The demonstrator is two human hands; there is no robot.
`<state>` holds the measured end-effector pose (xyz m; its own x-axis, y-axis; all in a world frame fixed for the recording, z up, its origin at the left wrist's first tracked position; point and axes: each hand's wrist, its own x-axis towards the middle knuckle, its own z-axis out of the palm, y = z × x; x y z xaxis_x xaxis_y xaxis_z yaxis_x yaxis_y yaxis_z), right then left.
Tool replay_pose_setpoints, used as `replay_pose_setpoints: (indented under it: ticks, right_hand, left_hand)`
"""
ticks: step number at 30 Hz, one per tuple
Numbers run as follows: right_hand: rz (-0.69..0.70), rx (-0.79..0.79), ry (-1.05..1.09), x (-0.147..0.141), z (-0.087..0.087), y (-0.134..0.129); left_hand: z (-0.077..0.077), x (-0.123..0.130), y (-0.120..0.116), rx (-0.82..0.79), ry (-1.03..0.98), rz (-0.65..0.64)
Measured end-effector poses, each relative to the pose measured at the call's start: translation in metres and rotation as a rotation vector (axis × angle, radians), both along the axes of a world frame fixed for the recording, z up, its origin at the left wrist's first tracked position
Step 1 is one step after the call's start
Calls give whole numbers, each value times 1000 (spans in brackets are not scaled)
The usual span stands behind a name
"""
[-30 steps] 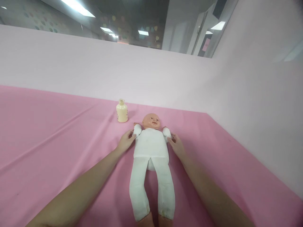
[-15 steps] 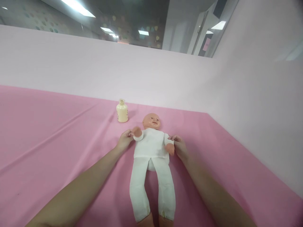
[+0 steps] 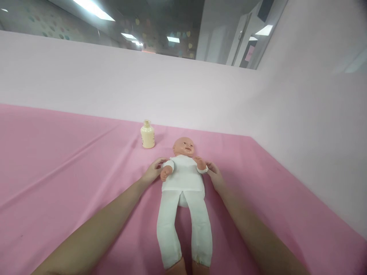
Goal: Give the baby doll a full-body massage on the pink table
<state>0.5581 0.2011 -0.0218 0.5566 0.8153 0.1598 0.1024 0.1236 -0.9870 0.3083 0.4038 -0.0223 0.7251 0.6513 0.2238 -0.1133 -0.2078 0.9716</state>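
A baby doll (image 3: 183, 175) with a bare head, white top and white trousers lies on its back, its feet toward me. My left hand (image 3: 155, 169) is closed on the white sleeve of the doll's arm on the left side of the picture; that arm's small hand points down toward the doll's waist. On the other side my right hand (image 3: 214, 175) pinches the opposite sleeve. There the doll's hand points up, near its chin. Parts of my fingers are hidden behind the doll's arms.
A cream bottle (image 3: 148, 136) stands upright beyond my left hand, left of the doll's head. Under everything lies a creased pink cloth (image 3: 71, 164). White walls (image 3: 172, 88) rise at the back and right, with a window (image 3: 172, 23) above.
The doll's arm in my left hand has swung from pointing up to pointing down. Its other arm, in my right hand, has swung from down to up.
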Motion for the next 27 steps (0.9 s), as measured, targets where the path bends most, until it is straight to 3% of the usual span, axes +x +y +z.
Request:
replay_pose_setpoints:
  ticks: [3, 6, 9, 14, 23, 27]
  right_hand:
    - [-25, -9, -74, 3, -5, 2]
    - [-93, -24, -145, 2, -5, 2]
    - [-137, -20, -180, 1, -4, 1]
    - [-194, -69, -233, 7, -8, 1]
    - [-184, -106, -225, 15, -17, 4]
    - [-173, -116, -185, 11, -16, 4]
  left_hand:
    - [7, -2, -9, 38, -6, -4]
    - [10, -2, -12, 36, -25, 84]
    - [7, 0, -10, 37, -24, 176]
    - [0, 0, -2, 30, 5, 211]
    - [5, -3, -4, 283, 207, 258]
    - [5, -2, -5, 308, 295, 277]
